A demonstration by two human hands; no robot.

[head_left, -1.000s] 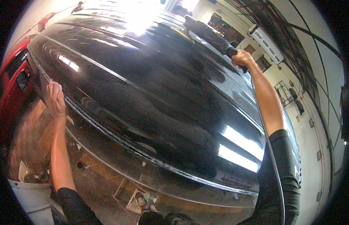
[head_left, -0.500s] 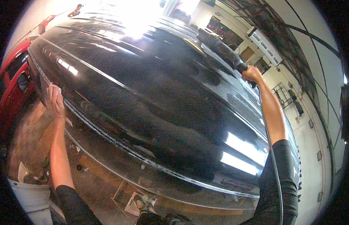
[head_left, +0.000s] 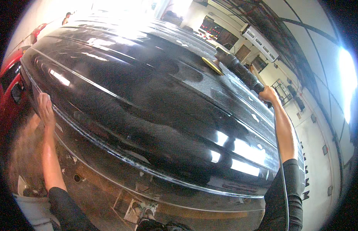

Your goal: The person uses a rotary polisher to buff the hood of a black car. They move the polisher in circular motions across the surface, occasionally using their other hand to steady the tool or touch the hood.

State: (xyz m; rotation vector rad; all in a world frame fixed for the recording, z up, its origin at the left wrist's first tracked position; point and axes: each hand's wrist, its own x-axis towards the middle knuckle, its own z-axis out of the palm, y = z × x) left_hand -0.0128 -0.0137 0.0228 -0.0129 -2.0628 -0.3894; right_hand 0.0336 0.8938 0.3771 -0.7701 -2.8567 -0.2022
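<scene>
My right hand [head_left: 269,94] is wrapped round the rear end of a black power polisher [head_left: 240,71], held out over the far right part of a glossy black vehicle roof [head_left: 148,111]. The polisher's yellow-edged round pad [head_left: 212,66] is at the roof surface, tilted in this view; whether its whole face touches cannot be told. A dark cord [head_left: 281,165] runs from the tool down along my right arm. At the left, my left hand [head_left: 45,107] is closed over the roof's near edge, fingers together. Its fingertips are partly hidden.
A red vehicle [head_left: 11,82] stands at the far left, and a person [head_left: 66,18] is beyond the roof. Below the near edge are my shoes [head_left: 148,213] and a pale bin-like container [head_left: 30,210]. A white wall unit [head_left: 260,42] hangs at the back right.
The polisher has moved right and nearer across the roof, with my right hand following. The view has shifted slightly; my left hand keeps its place on the roof edge.
</scene>
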